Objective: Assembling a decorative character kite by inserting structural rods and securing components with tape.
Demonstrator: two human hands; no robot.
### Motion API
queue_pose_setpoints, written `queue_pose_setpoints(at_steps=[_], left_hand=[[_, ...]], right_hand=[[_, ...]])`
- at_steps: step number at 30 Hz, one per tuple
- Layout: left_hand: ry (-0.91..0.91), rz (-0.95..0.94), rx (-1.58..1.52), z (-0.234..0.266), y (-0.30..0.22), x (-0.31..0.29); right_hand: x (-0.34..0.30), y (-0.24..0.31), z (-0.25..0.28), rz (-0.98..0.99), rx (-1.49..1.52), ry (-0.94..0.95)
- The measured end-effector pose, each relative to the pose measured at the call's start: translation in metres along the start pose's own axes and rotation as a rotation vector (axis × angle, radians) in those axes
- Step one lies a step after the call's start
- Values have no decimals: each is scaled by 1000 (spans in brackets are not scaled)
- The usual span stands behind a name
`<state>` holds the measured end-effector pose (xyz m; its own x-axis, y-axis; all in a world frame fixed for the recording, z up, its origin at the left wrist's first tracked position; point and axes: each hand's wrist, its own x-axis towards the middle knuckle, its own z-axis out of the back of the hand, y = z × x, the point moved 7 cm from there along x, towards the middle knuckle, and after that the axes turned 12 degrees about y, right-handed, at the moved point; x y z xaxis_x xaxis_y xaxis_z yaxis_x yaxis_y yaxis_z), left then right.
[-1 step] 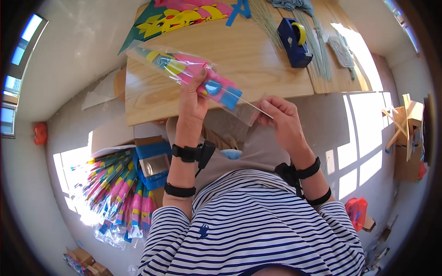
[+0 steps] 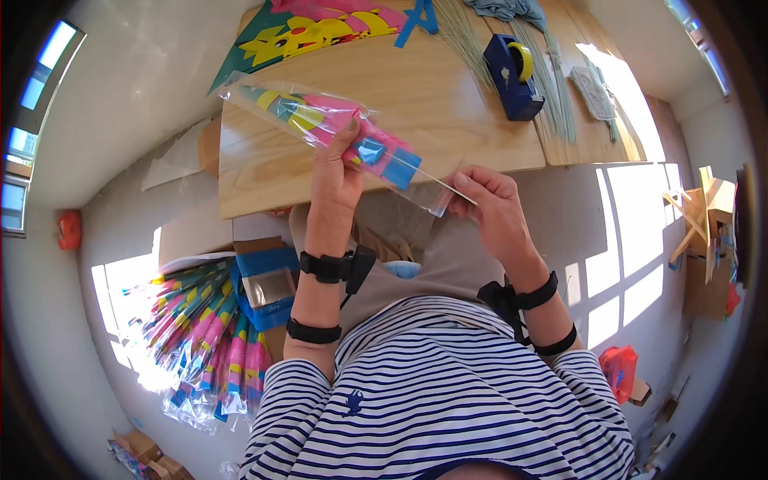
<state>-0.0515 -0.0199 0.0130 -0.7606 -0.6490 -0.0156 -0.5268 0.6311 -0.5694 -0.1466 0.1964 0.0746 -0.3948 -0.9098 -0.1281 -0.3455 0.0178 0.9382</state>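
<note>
My left hand (image 2: 339,164) is closed around what looks like a folded kite (image 2: 324,112) in pink, blue, yellow and green. A clear plastic bag (image 2: 240,86) encloses it and extends past its pointed end. From the kite's blue end a thin white rod (image 2: 432,180) sticks out toward the lower right. My right hand (image 2: 490,200) pinches the rod's tip beside the bag's mouth; whether the fingers also grip the plastic is hard to see. Both hands are raised over the near edge of the wooden table (image 2: 432,104).
A blue tape dispenser (image 2: 512,84) with yellow tape stands at right on the table, near bundles of thin rods (image 2: 554,88). A flat kite with yellow figures (image 2: 316,36) lies at the far left. On my left, many bagged kites (image 2: 212,328) are piled beside a blue packet (image 2: 268,286).
</note>
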Motion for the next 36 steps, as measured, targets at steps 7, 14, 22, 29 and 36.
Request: queue_pose_setpoints(at_steps=[7, 14, 22, 29, 36], left_hand=[[160, -57, -254, -22, -38, -11], [126, -64, -475, -6, -52, -33], [101, -237, -669, 39, -84, -43], [-58, -339, -368, 99, -133, -17], [35, -121, 186, 56, -154, 124]], right_hand=[[35, 127, -68, 312, -583, 60], [75, 202, -149, 364, -850, 369], [64, 230, -163, 471, -812, 331], [59, 138, -71, 233, -607, 138], [42, -24, 12, -47, -174, -46]])
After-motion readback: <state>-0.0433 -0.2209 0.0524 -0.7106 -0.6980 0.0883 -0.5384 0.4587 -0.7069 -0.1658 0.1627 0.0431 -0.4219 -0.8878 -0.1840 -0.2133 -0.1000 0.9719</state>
